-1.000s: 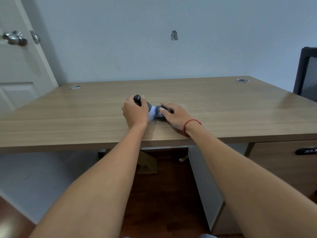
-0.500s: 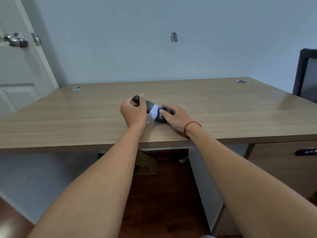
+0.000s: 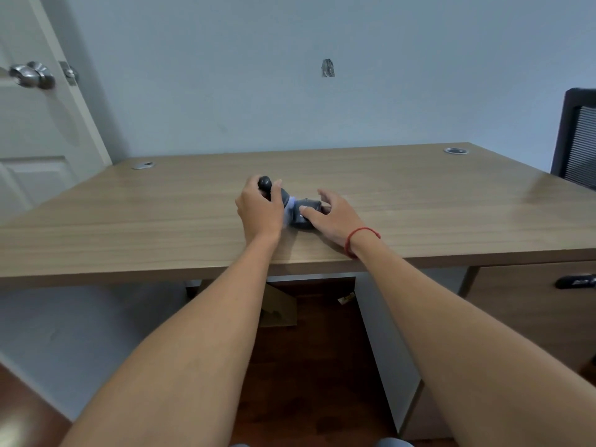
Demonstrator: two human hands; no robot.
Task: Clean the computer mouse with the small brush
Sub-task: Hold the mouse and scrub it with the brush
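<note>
A dark grey computer mouse lies on the wooden desk near its front edge. My right hand rests on the mouse's right side, thumb on top and fingers spread over its far end. My left hand is closed around the small brush, a black handle with a rounded end sticking up past my fingers. The brush's pale bristles touch the left side of the mouse. A red string sits on my right wrist.
A black mesh chair stands at the desk's right end. A white door with a metal knob is at the left. Two cable grommets sit at the desk's back corners. A drawer with a dark handle is below right.
My left hand has shifted the brush slightly along the mouse's left side. The fingers of my right hand have lifted and spread more over the mouse. The mouse stays in place.
</note>
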